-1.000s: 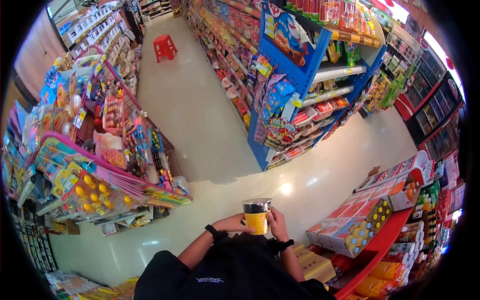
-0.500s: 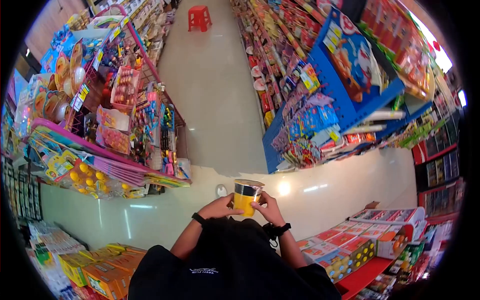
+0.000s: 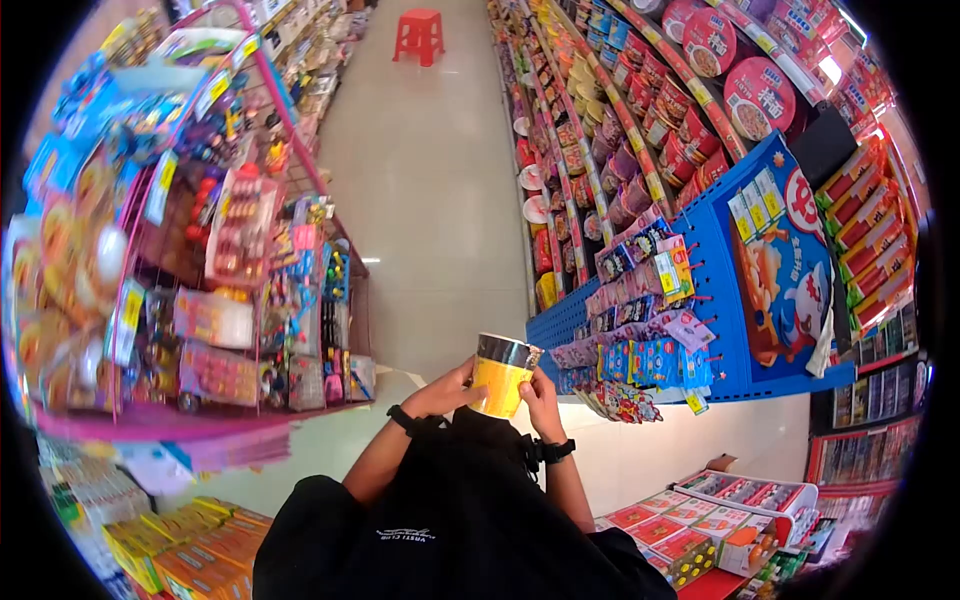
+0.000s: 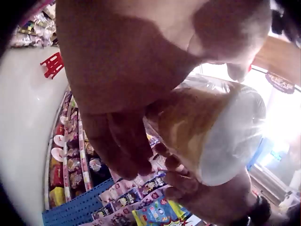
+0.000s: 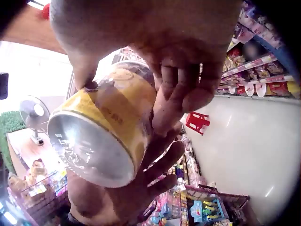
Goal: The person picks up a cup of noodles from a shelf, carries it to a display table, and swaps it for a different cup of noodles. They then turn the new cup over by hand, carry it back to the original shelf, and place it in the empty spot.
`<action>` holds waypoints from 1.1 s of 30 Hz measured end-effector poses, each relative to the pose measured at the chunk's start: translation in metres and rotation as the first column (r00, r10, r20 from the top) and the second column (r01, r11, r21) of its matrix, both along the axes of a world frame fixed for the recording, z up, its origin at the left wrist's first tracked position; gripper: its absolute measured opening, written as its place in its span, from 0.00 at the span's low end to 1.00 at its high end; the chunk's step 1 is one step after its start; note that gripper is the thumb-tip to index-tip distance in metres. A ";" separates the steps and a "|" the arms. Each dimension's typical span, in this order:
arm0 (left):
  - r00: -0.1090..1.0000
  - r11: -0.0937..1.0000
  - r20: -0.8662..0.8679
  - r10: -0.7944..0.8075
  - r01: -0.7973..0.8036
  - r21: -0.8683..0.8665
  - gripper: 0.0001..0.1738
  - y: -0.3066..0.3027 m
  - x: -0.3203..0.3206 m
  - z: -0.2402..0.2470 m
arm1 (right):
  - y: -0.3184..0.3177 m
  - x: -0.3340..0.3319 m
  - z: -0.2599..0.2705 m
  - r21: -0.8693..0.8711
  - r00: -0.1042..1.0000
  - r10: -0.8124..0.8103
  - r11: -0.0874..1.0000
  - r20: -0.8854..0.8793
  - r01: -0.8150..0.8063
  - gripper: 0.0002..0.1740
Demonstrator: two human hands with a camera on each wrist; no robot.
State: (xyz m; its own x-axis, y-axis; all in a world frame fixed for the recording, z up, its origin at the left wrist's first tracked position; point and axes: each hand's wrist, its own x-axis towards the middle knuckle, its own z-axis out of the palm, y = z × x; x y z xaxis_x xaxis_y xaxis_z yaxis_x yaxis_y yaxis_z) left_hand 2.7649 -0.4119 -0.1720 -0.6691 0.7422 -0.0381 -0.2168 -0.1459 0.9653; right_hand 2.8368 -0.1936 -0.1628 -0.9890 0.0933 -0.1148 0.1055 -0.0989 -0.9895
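Note:
A wrapped yellow and black cup [image 3: 503,377], like an instant noodle cup, is held tilted in front of my chest. My left hand [image 3: 440,392] grips its left side, thumb on the yellow wall. On the other side my right hand [image 3: 543,408] holds the cup, fingers near the black upper band. In the left wrist view the white base [image 4: 233,136] of the cup faces the camera. The right wrist view shows printing on the yellow wall [image 5: 110,110] and clear film around it, with the left fingers [image 5: 162,162] spread along the far side.
A blue pegboard rack end [image 3: 745,330] with hanging snack packets stands close ahead on the right, beside shelves of cup noodles [image 3: 665,110]. A toy rack [image 3: 240,330] flanks the left. A red stool [image 3: 419,37] stands up the aisle. Cartons [image 3: 665,535] sit at lower right.
The view has moved in toward the aisle, so the blue rack end and noodle shelves appear nearer. Both hands keep hold of the cup, which now leans more to one side.

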 end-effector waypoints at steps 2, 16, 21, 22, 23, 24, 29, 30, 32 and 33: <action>0.994 0.998 0.108 0.003 -0.011 0.065 0.42 0.005 -0.028 -0.012 | -0.005 -0.025 0.012 -0.120 0.999 -0.002 0.993 0.043 0.007 0.30; 0.996 0.846 0.083 0.027 0.021 -0.532 0.37 0.050 -0.262 0.002 | 0.063 -0.271 -0.021 0.185 0.986 0.107 0.974 0.129 -0.129 0.36; 0.995 0.712 0.006 -0.096 0.072 -0.699 0.44 0.087 -0.352 0.009 | 0.096 -0.360 -0.017 0.165 0.973 0.127 0.973 0.194 -0.160 0.22; 0.996 0.694 0.020 -0.092 0.078 -0.715 0.46 0.091 -0.367 0.008 | 0.099 -0.375 -0.021 0.199 0.981 0.103 0.971 0.163 -0.135 0.20; 0.998 0.725 0.015 -0.063 0.056 -0.686 0.46 0.093 -0.380 0.003 | 0.103 -0.389 -0.022 0.197 0.982 0.114 0.970 0.153 -0.144 0.20; 1.000 0.756 0.012 -0.027 0.028 -0.654 0.47 0.096 -0.392 0.005 | 0.107 -0.406 -0.014 0.198 0.980 0.132 0.967 0.146 -0.160 0.20; 0.997 0.809 0.032 0.067 -0.036 -0.586 0.51 0.094 -0.448 0.021 | 0.114 -0.484 0.013 0.275 0.962 0.271 0.925 0.001 -0.261 0.22; 0.990 0.854 0.094 0.102 -0.039 -0.518 0.53 0.089 -0.458 0.015 | 0.112 -0.499 0.016 0.268 0.955 0.297 0.920 -0.003 -0.286 0.24; 0.992 0.911 0.050 0.118 -0.089 -0.402 0.52 0.078 -0.480 -0.003 | 0.102 -0.527 0.020 0.260 0.945 0.326 0.915 -0.024 -0.309 0.26; 0.991 0.934 0.026 0.130 -0.113 -0.338 0.52 0.073 -0.493 -0.001 | 0.097 -0.542 0.023 0.258 0.940 0.341 0.911 -0.035 -0.321 0.27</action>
State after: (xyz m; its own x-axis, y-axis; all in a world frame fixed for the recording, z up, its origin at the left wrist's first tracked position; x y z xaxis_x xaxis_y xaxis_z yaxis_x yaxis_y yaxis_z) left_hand 2.2720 -0.3387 -0.1731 -0.7447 0.5938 -0.3046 -0.2644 0.1565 0.9516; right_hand 2.2944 -0.0968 -0.1399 -0.9729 -0.2253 -0.0525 0.0126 0.1749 -0.9845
